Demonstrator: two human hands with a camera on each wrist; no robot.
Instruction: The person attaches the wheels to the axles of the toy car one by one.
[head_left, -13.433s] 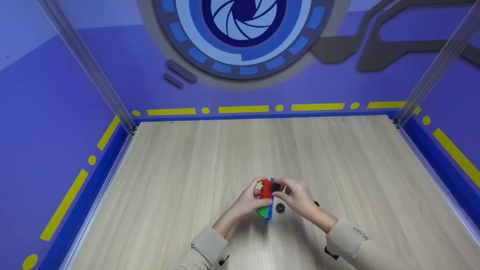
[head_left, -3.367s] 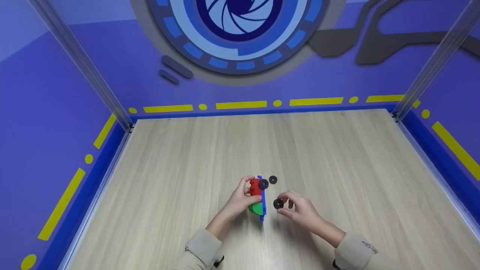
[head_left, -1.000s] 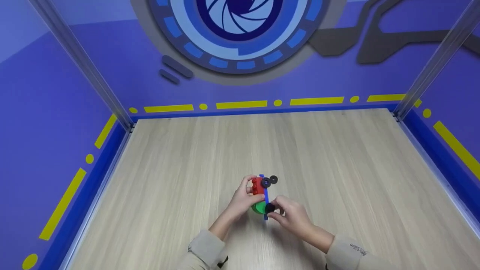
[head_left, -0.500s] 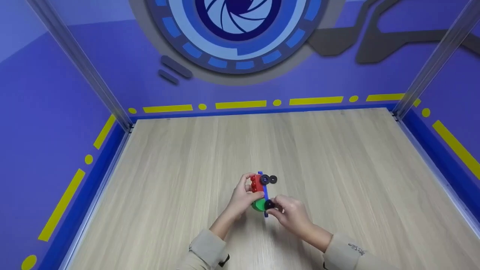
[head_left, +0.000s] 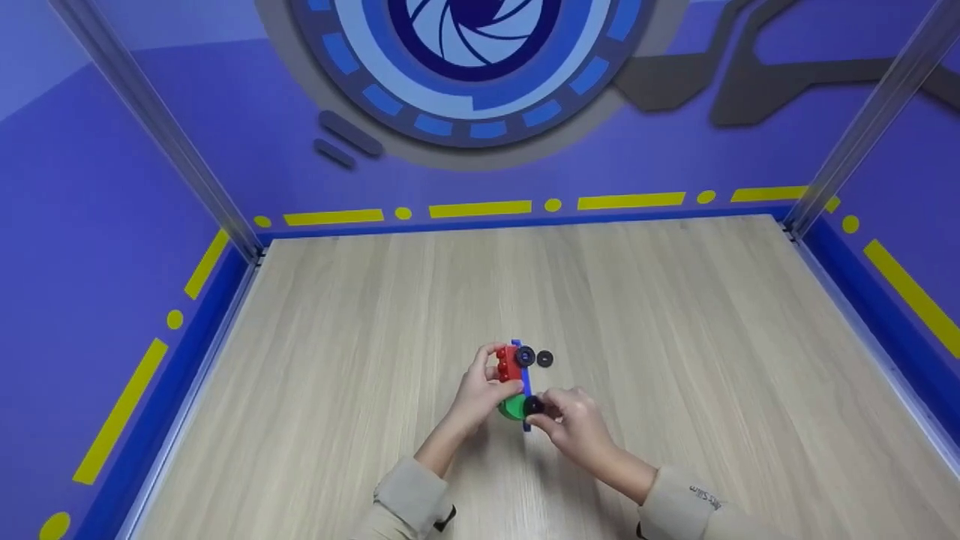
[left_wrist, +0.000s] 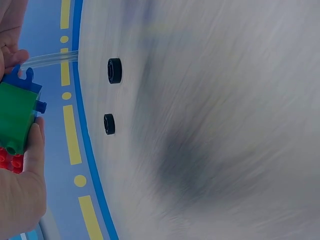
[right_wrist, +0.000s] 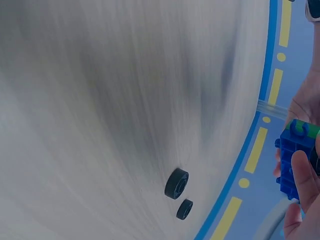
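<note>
My left hand (head_left: 476, 394) grips a toy-brick car (head_left: 510, 365), a red studded brick and a green rounded brick (left_wrist: 15, 115) on a blue base (right_wrist: 292, 160). One black wheel (head_left: 525, 356) sits on the car's side at the red end. With thumb and fingers my right hand (head_left: 574, 424) pinches another black wheel (head_left: 533, 405) against the base's side at the green end. A blue peg (left_wrist: 41, 106) juts from the base in the left wrist view. In the right wrist view, my fingers cover part of the car.
A loose black wheel (head_left: 545, 358) lies on the wooden table (head_left: 360, 322) just beyond the car. Both wrist views show two loose wheels, a nearer one (right_wrist: 176, 183) and a farther one (right_wrist: 184, 209). Blue-purple panels (head_left: 225, 150) wall in the table's back and sides.
Since 3.4 s ago my right hand has brought its wheel leftward to the car's green end. Over the last second, car and hands have shifted slightly away and left. Earlier, the red end was being worked on.
</note>
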